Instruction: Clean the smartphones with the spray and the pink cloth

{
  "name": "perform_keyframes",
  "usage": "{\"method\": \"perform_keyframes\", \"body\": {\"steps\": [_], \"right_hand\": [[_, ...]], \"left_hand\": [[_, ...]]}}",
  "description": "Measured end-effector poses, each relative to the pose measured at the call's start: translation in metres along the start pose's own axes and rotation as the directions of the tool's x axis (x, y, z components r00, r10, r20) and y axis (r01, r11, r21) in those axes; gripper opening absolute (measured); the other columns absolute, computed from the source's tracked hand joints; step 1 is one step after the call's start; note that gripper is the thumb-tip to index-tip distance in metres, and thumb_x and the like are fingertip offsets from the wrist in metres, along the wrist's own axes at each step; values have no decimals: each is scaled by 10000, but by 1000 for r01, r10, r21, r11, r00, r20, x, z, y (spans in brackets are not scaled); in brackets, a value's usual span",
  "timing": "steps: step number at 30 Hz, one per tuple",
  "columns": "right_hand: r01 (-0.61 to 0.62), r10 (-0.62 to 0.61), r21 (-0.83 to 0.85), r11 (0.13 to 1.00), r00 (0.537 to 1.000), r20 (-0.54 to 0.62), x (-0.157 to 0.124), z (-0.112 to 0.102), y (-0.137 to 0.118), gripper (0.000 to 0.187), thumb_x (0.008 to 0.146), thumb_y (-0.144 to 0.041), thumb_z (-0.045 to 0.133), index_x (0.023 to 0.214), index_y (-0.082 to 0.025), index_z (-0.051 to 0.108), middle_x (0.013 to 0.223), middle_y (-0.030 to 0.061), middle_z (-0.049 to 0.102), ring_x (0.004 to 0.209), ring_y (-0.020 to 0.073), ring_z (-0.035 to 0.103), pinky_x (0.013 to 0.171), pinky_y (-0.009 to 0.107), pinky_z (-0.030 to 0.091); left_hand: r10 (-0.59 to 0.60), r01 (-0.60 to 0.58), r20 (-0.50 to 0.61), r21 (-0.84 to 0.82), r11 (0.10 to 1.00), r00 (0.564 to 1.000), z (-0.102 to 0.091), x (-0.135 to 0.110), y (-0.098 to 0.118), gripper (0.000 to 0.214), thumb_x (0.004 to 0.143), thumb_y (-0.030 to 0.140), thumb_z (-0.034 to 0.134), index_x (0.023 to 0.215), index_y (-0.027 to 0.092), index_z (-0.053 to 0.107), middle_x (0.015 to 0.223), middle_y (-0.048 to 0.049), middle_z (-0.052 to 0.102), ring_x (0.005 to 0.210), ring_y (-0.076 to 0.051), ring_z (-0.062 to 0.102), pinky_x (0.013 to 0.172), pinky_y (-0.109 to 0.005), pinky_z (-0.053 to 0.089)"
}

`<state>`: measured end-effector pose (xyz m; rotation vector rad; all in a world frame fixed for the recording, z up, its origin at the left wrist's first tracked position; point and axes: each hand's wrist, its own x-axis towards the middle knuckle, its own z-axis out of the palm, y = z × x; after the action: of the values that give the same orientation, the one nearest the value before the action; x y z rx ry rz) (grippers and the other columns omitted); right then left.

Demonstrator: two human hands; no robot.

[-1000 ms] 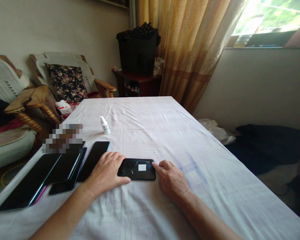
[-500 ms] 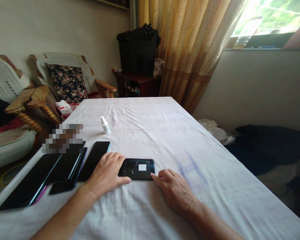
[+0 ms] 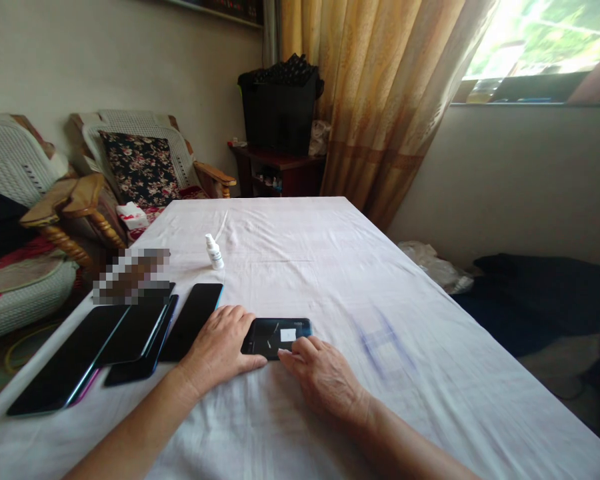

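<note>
A dark smartphone point(image 3: 265, 337) lies flat on the table, crosswise in front of me, with a small white sticker point(image 3: 288, 335) on its upper face. My left hand point(image 3: 227, 340) grips its left end, thumb along the near edge and fingers over the far side. Over the phone's near right part is my right hand point(image 3: 325, 377), its fingers curled together and the fingertips at the glass. Whatever those fingers may pinch is hidden. Just beyond my left hand another black phone point(image 3: 193, 317) lies close by.
Several more phones point(image 3: 65, 360) overlap at the left, beside a blurred-out patch point(image 3: 130, 277). A small white spray bottle point(image 3: 214, 252) stands farther back on the white tablecloth point(image 3: 290, 233). Wicker armchairs point(image 3: 135, 153) stand left of the table, and dark cloth point(image 3: 545, 300) lies at the right.
My right hand has slid left from the phone's right end across its near edge. My left hand keeps its grip. The whole view has shifted slightly.
</note>
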<state>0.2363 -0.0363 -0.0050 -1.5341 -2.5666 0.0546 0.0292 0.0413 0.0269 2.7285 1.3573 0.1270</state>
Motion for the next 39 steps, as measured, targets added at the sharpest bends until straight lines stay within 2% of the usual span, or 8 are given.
{"method": "perform_keyframes", "body": {"steps": [5,13,17,23,27,33,39], "right_hand": [[-34,35,31,999,998,-43,-1,3,5,291,948,-182,528,1205,-264,638,934,36,626,815,180,548,666,271,384],[-188,188,5,982,982,12,-18,-4,28,445,894,-82,512,1276,-288,609,1033,54,629,864,190,571,727,274,419],[-246,247,-41,968,969,26,-16,-5,28,459,880,-74,494,1289,-253,600,1042,77,631,875,200,572,722,284,433],[-181,181,-11,983,983,34,1,-3,6,314,911,-121,498,1159,-245,645,967,62,626,864,205,570,686,288,423],[-160,160,30,987,987,12,4,0,4,371,902,-121,517,1219,-283,623,1003,52,625,878,190,569,698,275,420],[-262,262,6,965,965,17,-8,-5,22,482,866,-59,509,1278,-287,615,1051,63,632,920,204,584,752,286,446],[-344,344,-8,939,939,17,-15,-7,31,512,870,-57,471,1304,-289,611,1070,85,641,937,214,594,744,284,459]], "left_hand": [[-9,9,-20,-3,1000,1000,3,1,1,435,686,463,738,994,188,600,990,-74,607,1003,-293,559,946,-423,399],[-52,52,3,-4,999,999,1,0,7,445,693,489,734,991,187,601,1001,-82,609,1008,-299,558,956,-429,396],[-114,114,-15,21,993,993,5,0,16,439,729,528,699,988,189,595,1000,-91,607,995,-309,561,909,-437,422],[-133,134,-20,50,990,991,7,-2,24,455,736,557,715,976,191,589,986,-96,613,983,-303,571,890,-424,437],[-125,126,-21,52,991,992,7,-2,23,493,713,561,747,998,190,590,1004,-97,615,993,-304,574,899,-420,435],[-125,126,-29,52,991,992,7,-2,24,487,716,577,738,988,200,594,996,-89,621,989,-300,580,902,-418,433],[-130,129,16,49,990,991,5,-3,23,487,717,560,738,1016,202,598,1043,-101,624,1022,-312,573,923,-430,428]]}}
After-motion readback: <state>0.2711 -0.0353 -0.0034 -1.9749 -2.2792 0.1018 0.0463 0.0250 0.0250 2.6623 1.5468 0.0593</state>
